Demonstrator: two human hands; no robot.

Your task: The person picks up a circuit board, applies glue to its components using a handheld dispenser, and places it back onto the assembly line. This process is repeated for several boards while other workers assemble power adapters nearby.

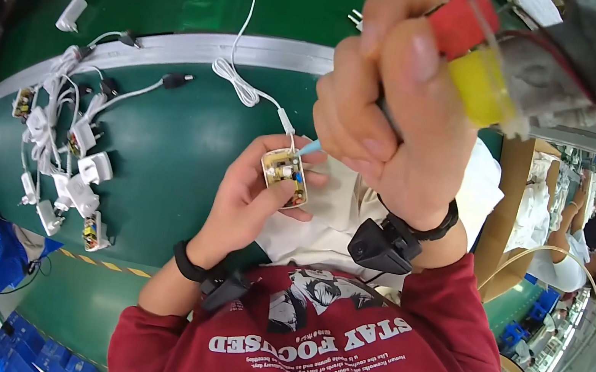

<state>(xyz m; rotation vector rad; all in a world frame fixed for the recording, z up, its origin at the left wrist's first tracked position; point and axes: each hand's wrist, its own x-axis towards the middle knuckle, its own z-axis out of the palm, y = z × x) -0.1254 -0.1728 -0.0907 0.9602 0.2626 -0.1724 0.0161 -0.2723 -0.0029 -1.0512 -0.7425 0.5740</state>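
Observation:
My left hand (pixel 251 190) holds an opened white power adapter (pixel 284 176), its thumb across the circuit board inside. A white cord (pixel 240 85) runs from the adapter to a black plug end on the far part of the bench. My right hand (pixel 409 110) is raised close to the camera, fingers wrapped round a glue dispenser (pixel 475 82) with a red part and a yellow part. The dispenser's tapered light-blue tip (pixel 309 148) points down at the board's far edge; whether it touches is unclear. Most of its barrel is hidden by my fingers.
Several white adapters with tangled cords (pixel 64 151) lie on the green bench (pixel 169 120) to the left, some opened. A silver rail (pixel 180 45) crosses behind. At right stands a cardboard box (pixel 517 188) of white pieces. Other people (pixel 572 258) sit farther right; blue mesh clothing shows at left.

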